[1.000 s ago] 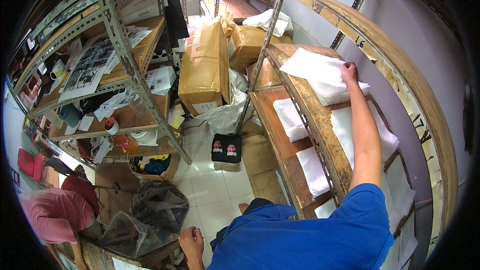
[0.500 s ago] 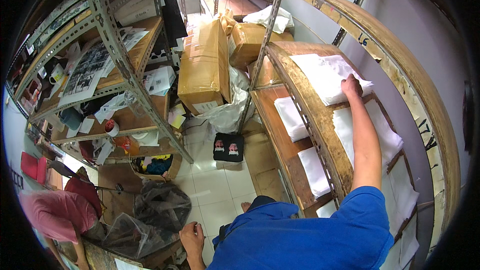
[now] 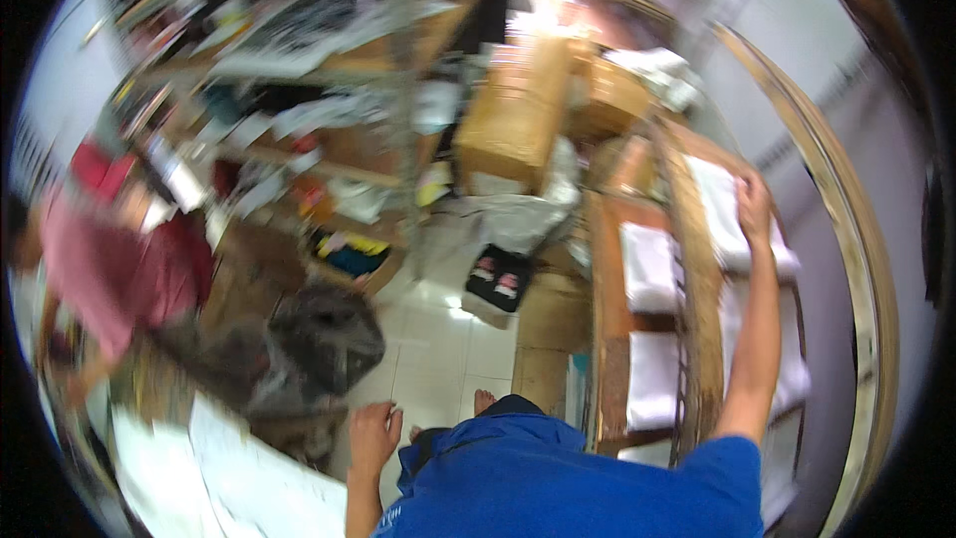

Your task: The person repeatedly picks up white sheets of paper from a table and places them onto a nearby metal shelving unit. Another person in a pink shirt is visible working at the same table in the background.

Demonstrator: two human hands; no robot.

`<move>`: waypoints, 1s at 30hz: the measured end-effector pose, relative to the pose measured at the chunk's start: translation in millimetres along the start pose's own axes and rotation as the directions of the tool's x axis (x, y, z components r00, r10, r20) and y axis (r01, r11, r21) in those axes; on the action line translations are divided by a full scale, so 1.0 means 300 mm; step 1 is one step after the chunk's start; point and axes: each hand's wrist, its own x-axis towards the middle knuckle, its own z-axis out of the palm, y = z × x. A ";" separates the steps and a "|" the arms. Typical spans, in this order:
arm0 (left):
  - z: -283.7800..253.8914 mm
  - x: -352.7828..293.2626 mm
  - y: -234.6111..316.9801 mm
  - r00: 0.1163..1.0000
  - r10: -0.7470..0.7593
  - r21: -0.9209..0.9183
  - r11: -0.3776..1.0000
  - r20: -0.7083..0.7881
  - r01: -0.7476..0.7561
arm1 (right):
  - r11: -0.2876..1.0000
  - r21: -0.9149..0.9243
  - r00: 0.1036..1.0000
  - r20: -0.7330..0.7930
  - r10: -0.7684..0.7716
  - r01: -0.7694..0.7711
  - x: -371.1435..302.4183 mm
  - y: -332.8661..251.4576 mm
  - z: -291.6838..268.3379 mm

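My right hand (image 3: 754, 207) reaches out over the upper right shelf, fingers curled at the far right edge of a stack of white sheets (image 3: 719, 209). Whether the sheets are paper or cloth I cannot tell. More white sheets (image 3: 735, 324) lie on the same shelf under my right forearm. My left hand (image 3: 374, 432) hangs low in front, beside my blue-sleeved body, with its fingers loosely bent, slightly apart and nothing in them. The picture is blurred by motion.
Below the hand's shelf, a lower board carries white stacks (image 3: 652, 379). Taped cardboard boxes (image 3: 513, 110) stand ahead. A black folded cloth (image 3: 498, 277) lies on the tiles. At left are a cluttered shelf rack (image 3: 403, 110), dark plastic sheeting (image 3: 329, 339) and a person in pink (image 3: 110, 259).
The view has swung left, so the shelves and boxes sit further right. My right hand has shifted toward the stack's far edge. More of the white-covered table at lower left now shows.
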 end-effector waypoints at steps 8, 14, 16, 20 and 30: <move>-0.139 -0.178 -0.076 0.963 -0.127 0.015 0.991 -0.236 0.134 | 0.812 0.176 0.820 0.038 -0.570 0.556 -0.264 -0.450 0.626; -0.285 -0.505 -0.173 0.707 -0.424 0.001 0.857 -0.566 0.515 | 0.807 0.571 0.341 0.796 -0.500 -0.151 -1.036 -0.881 1.146; -0.318 -0.603 -0.208 0.608 -0.437 0.004 0.810 -0.663 0.587 | 0.817 0.541 0.178 0.840 -0.513 -0.200 -1.316 -0.787 1.399; -0.329 -0.788 -0.255 0.438 -0.521 0.046 0.604 -0.733 0.795 | 0.921 0.345 -0.291 0.876 -0.386 -0.182 -1.724 -1.055 1.152; -0.295 -0.890 -0.315 0.366 -0.503 -0.029 0.617 -0.783 0.786 | 0.900 0.434 -0.177 0.890 -0.421 0.044 -1.683 -1.136 1.218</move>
